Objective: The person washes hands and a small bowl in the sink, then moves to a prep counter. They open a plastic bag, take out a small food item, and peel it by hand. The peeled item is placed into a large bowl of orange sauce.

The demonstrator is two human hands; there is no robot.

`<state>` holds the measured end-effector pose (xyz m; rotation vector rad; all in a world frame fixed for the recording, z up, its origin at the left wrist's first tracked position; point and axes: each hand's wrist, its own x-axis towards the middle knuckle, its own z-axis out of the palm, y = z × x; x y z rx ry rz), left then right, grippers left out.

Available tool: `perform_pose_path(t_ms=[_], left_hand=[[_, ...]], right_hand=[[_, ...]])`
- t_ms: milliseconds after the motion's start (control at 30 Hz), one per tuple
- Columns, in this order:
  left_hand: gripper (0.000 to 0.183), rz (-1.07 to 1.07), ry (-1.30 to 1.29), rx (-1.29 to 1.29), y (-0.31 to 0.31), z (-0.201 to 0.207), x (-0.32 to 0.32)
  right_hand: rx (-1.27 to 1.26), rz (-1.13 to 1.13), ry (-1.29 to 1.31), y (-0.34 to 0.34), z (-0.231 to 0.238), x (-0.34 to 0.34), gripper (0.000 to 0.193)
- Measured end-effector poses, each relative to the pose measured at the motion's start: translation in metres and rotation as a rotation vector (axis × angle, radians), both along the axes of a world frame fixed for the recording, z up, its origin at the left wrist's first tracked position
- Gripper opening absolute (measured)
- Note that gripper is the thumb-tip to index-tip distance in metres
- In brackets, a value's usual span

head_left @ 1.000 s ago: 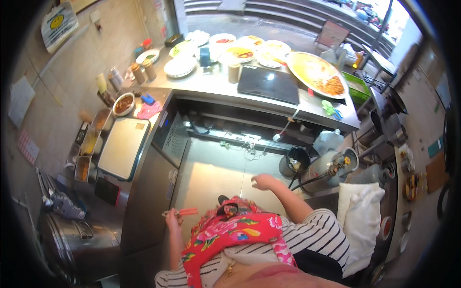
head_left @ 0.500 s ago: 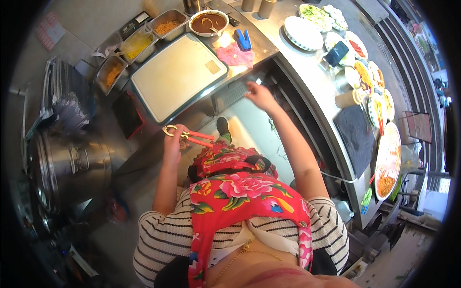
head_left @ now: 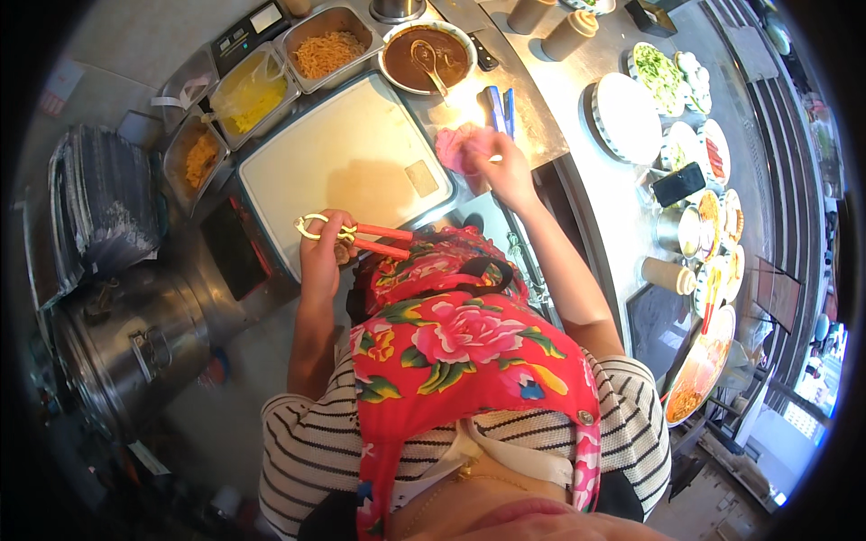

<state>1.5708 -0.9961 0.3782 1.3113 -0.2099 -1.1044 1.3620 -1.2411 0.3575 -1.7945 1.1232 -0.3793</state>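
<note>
A pair of pliers-like tongs (head_left: pixel 383 242) with long red handles and curved yellowish jaws is in my left hand (head_left: pixel 325 248). My fingers wrap round it at the jaw end, and its handles point right, toward my apron. Farther right, my right hand (head_left: pixel 508 171) reaches over the counter corner, its fingers bent on a bunched pink cloth (head_left: pixel 456 149). Those fingertips are smeared by motion. Just beyond the cloth stands a blue clip-like tool (head_left: pixel 501 110). Between both hands and the back trays lies a white cutting board (head_left: pixel 334 149) with a dark rim.
Metal trays of shredded food (head_left: pixel 329 54), yellow food (head_left: pixel 248 108) and orange food (head_left: pixel 200 162) line the board. A sauce bowl (head_left: pixel 388 68) holds a ladle. Right are white plates (head_left: pixel 627 117), a phone (head_left: pixel 678 185) and squeeze bottles (head_left: pixel 667 275). A steel pot (head_left: pixel 135 334) stands left.
My right hand has moved forward from above the floor gap onto the pink cloth. The view has shifted closer to the counter. My left hand still holds the tongs.
</note>
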Motion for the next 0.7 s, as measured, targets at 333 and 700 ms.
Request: perform_pose_path(t_ms=[333,700], left_hand=[[0.018,0.160,0.042,-0.074,-0.037,-0.007,-0.018],[0.019,0.174,0.039,-0.080,-0.054,0.001,-0.039]], right_hand=[[0.828,-0.110,-0.298,-0.062,-0.051,0.050,0.028],[-0.932,0.647,0.268,-0.026,-0.066,0.027,0.020]])
